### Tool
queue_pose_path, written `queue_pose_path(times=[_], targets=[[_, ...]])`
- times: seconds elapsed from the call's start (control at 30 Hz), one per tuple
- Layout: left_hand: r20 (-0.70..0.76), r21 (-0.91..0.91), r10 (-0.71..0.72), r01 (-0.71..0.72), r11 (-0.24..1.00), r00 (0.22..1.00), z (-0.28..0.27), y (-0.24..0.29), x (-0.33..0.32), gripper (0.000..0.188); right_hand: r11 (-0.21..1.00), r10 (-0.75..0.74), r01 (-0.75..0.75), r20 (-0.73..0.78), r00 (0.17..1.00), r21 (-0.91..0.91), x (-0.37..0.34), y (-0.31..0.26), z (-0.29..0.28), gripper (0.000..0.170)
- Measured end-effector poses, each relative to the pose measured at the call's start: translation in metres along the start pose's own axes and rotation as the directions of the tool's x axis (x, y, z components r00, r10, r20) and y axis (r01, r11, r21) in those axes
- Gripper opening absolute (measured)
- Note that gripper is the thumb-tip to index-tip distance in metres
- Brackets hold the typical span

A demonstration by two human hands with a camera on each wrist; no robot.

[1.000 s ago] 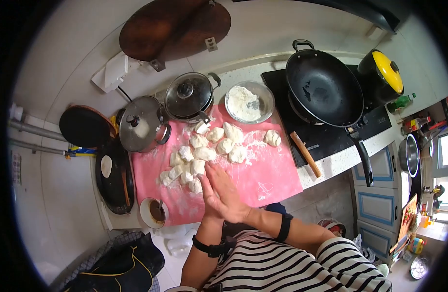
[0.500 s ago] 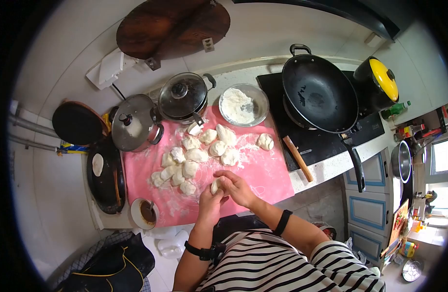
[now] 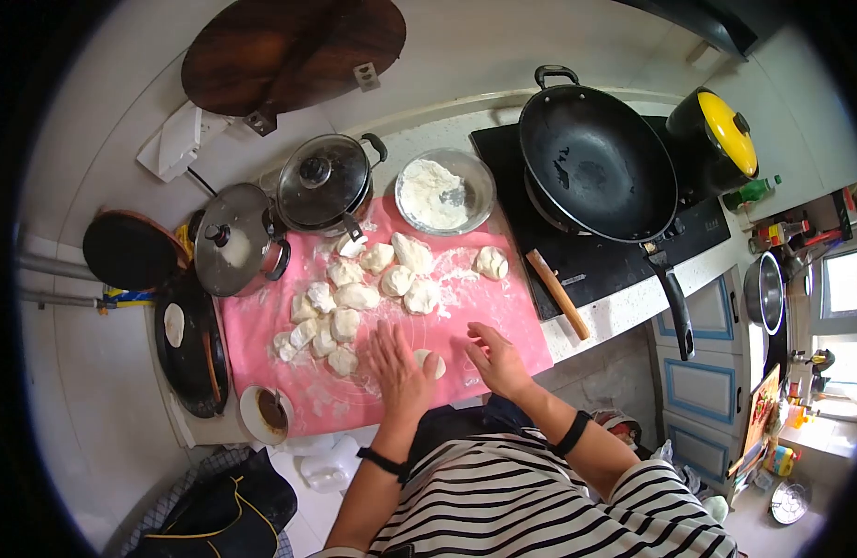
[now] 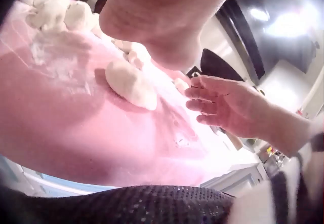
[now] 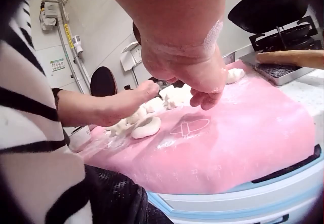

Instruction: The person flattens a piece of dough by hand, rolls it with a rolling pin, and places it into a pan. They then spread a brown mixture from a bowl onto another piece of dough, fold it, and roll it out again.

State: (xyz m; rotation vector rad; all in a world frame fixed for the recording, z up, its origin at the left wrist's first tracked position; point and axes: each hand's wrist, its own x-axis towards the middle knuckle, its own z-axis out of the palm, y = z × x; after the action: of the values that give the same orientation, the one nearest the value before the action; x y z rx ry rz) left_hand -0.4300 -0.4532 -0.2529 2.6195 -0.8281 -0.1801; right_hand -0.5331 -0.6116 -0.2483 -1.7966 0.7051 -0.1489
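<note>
A smooth, flattened piece of dough [image 3: 430,364] lies on the pink mat [image 3: 489,321] near its front edge. My left hand [image 3: 399,370] hovers right beside it, fingers straight and spread, the thumb overlapping the dough in the head view. To the right, my right hand [image 3: 499,361] is held apart from the dough with its fingers loosely bent and nothing in them. In the left wrist view the same dough piece [image 4: 130,86] shows a rounded, tapering shape. Several floured dough lumps [image 3: 357,297] sit clustered beyond my left hand, and a single dough lump [image 3: 491,262] sits farther right.
A bowl of flour [image 3: 444,191] stands behind the lumps, two lidded pots [image 3: 324,183] at back left. A wooden rolling pin [image 3: 558,294] lies beside the cooktop, which carries a black wok [image 3: 598,163]. A small bowl of brown sauce [image 3: 265,415] stands front left, near an open pan [image 3: 188,353].
My hands were pressed palm to palm, then held a dough piece between the fingers. Now they have parted and the dough piece lies on the mat.
</note>
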Motion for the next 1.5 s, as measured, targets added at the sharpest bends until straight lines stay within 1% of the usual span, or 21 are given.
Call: queue_pose_path(times=[0.07, 0.27, 0.47, 0.53, 0.57, 0.67, 0.73, 0.77, 0.87, 0.9, 1.0, 1.03, 1.1, 1.13, 1.17, 1.2, 1.27, 1.37, 1.43, 1.47, 1.5], targets=[[-0.041, 0.031, -0.014, 0.016, 0.999, 0.999, 0.03, 0.007, 0.011, 0.084, 0.998, -0.001, 0.0, -0.016, 1.0, -0.058, -0.009, 0.004, -0.011, 0.042], [0.064, 0.168, 0.038, -0.048, 0.985, 0.997, 0.053, 0.007, 0.001, 0.083, 0.986, 0.149, -0.149, -0.008, 0.989, -0.07, -0.037, 0.026, -0.043, 0.051], [0.042, 0.277, -0.102, 0.087, 0.957, 0.994, 0.047, 0.022, 0.03, 0.083, 0.982, 0.1, -0.103, -0.025, 0.995, -0.157, -0.045, 0.028, -0.074, 0.051], [0.047, 0.306, -0.129, 0.109, 0.946, 0.991, 0.052, 0.029, 0.034, 0.082, 0.983, 0.143, -0.142, -0.004, 0.99, -0.112, -0.049, 0.034, -0.081, 0.053], [0.033, 0.332, -0.081, 0.066, 0.941, 0.996, 0.059, 0.024, 0.027, 0.082, 0.982, 0.153, -0.151, 0.013, 0.988, -0.115, -0.048, 0.036, -0.083, 0.053], [0.044, 0.294, -0.075, 0.059, 0.954, 0.996, 0.056, 0.017, 0.017, 0.084, 0.978, 0.14, -0.126, 0.075, 0.987, -0.166, -0.037, 0.036, -0.092, 0.053], [-0.031, 0.288, -0.142, 0.145, 0.947, 0.989, 0.055, 0.022, 0.033, 0.083, 0.979, 0.137, -0.121, 0.091, 0.986, -0.166, -0.033, 0.028, -0.102, 0.053], [-0.059, 0.279, -0.171, 0.181, 0.943, 0.984, 0.057, 0.026, 0.038, 0.083, 0.987, 0.074, -0.065, 0.056, 0.996, -0.148, -0.031, 0.033, -0.106, 0.052], [-0.075, 0.352, -0.141, 0.159, 0.923, 0.987, 0.066, 0.025, 0.029, 0.084, 0.989, 0.023, -0.012, 0.074, 0.997, -0.146, -0.023, 0.038, -0.105, 0.052], [-0.027, 0.327, -0.158, 0.158, 0.932, 0.987, 0.066, 0.023, 0.025, 0.087, 0.993, 0.04, -0.027, 0.105, 0.994, -0.118, -0.019, 0.034, -0.101, 0.051], [-0.068, -0.002, -0.195, 0.196, 0.981, 0.978, 0.054, 0.014, 0.023, 0.09, 0.979, -0.066, 0.098, 0.174, 0.982, -0.177, -0.006, 0.021, -0.1, 0.047], [-0.128, -0.136, -0.289, 0.272, 0.953, 0.949, 0.055, 0.004, 0.02, 0.086, 0.97, -0.078, 0.112, 0.157, 0.984, -0.217, -0.002, 0.02, -0.101, 0.047], [-0.234, -0.261, -0.266, 0.203, 0.944, 0.935, 0.036, -0.016, 0.01, 0.08, 0.946, -0.098, 0.13, 0.119, 0.988, -0.296, 0.014, 0.017, -0.104, 0.046], [-0.286, -0.32, -0.261, 0.165, 0.933, 0.922, 0.022, -0.021, 0.004, 0.077, 0.909, -0.223, 0.251, 0.12, 0.967, -0.333, 0.015, 0.019, -0.099, 0.048], [-0.287, -0.205, -0.177, 0.12, 0.971, 0.941, 0.014, -0.025, -0.006, 0.07, 0.852, -0.351, 0.372, 0.126, 0.928, -0.368, 0.021, 0.02, -0.089, 0.049], [-0.152, -0.092, -0.117, 0.104, 0.99, 0.981, 0.009, -0.023, -0.016, 0.069, 0.777, -0.473, 0.485, 0.136, 0.87, -0.4, 0.026, 0.017, -0.077, 0.051], [0.149, 0.125, -0.043, 0.025, 0.992, 0.988, -0.001, -0.019, -0.037, 0.068, 0.753, -0.448, 0.541, 0.312, 0.838, -0.373, 0.025, 0.003, -0.043, 0.057], [0.363, 0.113, 0.012, -0.057, 0.992, 0.932, -0.003, -0.003, -0.059, 0.066, 0.668, -0.458, 0.667, 0.523, 0.719, -0.332, 0.026, 0.01, 0.008, 0.064], [0.328, 0.008, 0.043, -0.049, 0.999, 0.944, 0.007, -0.003, -0.067, 0.067, 0.615, -0.391, 0.725, 0.678, 0.623, -0.311, 0.022, 0.012, 0.025, 0.076], [0.308, -0.049, 0.061, -0.048, 0.998, 0.949, 0.012, -0.007, -0.07, 0.067, 0.615, -0.395, 0.736, 0.697, 0.599, -0.284, 0.016, 0.017, 0.03, 0.079], [0.311, 0.0, 0.098, -0.103, 0.995, 0.945, 0.016, -0.013, -0.073, 0.07, 0.614, -0.396, 0.746, 0.715, 0.575, -0.259, 0.012, 0.025, 0.036, 0.082]])
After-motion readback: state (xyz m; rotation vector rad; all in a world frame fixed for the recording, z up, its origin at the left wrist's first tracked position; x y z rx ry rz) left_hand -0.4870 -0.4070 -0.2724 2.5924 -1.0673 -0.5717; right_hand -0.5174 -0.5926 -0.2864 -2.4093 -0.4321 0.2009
